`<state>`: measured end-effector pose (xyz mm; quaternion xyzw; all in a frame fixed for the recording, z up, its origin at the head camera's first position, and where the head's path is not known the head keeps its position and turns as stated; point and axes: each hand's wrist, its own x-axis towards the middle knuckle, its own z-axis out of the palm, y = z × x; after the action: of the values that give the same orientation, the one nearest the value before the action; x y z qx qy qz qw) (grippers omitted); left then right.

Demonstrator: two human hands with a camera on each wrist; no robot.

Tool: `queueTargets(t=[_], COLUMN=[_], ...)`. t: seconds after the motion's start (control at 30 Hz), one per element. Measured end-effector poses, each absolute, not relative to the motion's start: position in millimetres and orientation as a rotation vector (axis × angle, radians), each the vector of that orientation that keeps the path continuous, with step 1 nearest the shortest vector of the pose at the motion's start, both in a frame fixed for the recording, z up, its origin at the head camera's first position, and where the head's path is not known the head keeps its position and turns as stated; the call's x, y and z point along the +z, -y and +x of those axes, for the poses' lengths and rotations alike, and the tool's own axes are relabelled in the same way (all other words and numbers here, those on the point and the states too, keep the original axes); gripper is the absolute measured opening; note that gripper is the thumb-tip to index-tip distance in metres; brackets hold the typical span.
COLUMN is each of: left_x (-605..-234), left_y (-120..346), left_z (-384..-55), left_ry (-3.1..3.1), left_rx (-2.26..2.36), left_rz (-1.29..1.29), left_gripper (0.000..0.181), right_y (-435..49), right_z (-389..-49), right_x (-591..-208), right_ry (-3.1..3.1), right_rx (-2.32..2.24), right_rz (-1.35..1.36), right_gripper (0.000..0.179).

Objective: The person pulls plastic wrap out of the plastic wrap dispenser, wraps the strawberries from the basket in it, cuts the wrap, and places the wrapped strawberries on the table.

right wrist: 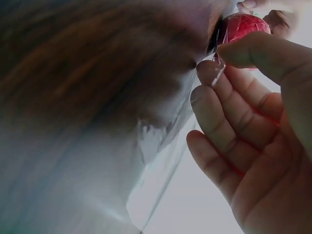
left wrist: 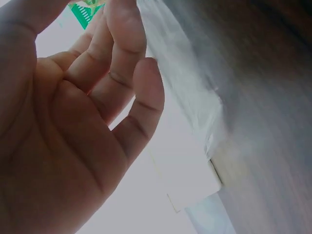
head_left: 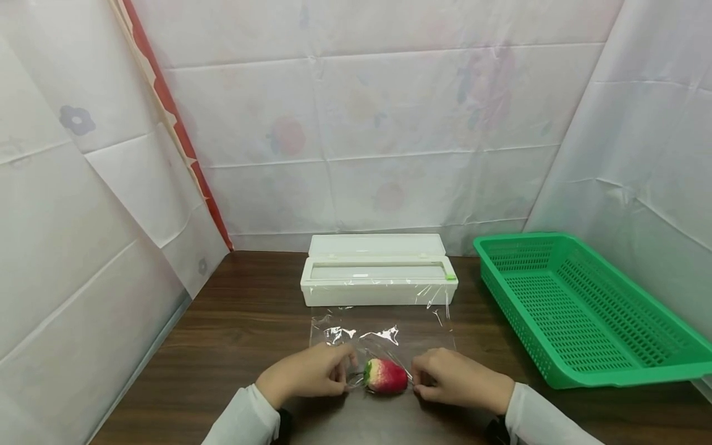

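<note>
A red fruit shaped like a strawberry, pale yellow at its green-topped left end, lies on its side under clear cling film. The film runs from the white dispenser box toward the person and wrinkles around the fruit. At the fruit's left end, my left hand pinches the film between thumb and index finger; its fingertips are cut off in the left wrist view. On the other side, my right hand pinches a gathered bit of film between thumb and forefinger, its other fingers loosely bent.
The dispenser's lid stands raised at the back, and a small green piece sits at its right end. A green plastic basket stands on the right of the dark wooden table. White patterned sheets enclose the table.
</note>
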<state>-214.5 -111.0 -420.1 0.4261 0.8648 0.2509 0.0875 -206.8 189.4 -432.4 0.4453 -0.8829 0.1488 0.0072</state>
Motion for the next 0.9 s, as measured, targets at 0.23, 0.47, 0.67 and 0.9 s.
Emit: queueTargets(t=[0.23,0.47,0.67,0.9], left_x=[-417.5,-412.7,-408.3,-409.2], left_y=[110.5,110.9,112.1,109.9], left_z=[-214.2,-214.4,-217.6,-223.3], left_ry=[-2.558,-2.534,-2.533,-2.527], left_rx=[0.737,0.756,0.747,0.743], left_rz=[1.339,1.394,1.380,1.395], left_gripper=[0.054,0.065,0.057,0.051], right_y=[-190.2,-189.3,-188.5,-186.9], right_z=[-205.7,-205.7,-208.7,-210.1], right_x=[-427.9,-423.2,-420.9,-418.8], right_ry=[2.810,2.780,2.713,2.627], right_rx=[0.527,0.567,0.498,0.459], right_rz=[1.348,1.354,1.398,1.422], right_gripper=[0.016,0.039,0.037,0.029])
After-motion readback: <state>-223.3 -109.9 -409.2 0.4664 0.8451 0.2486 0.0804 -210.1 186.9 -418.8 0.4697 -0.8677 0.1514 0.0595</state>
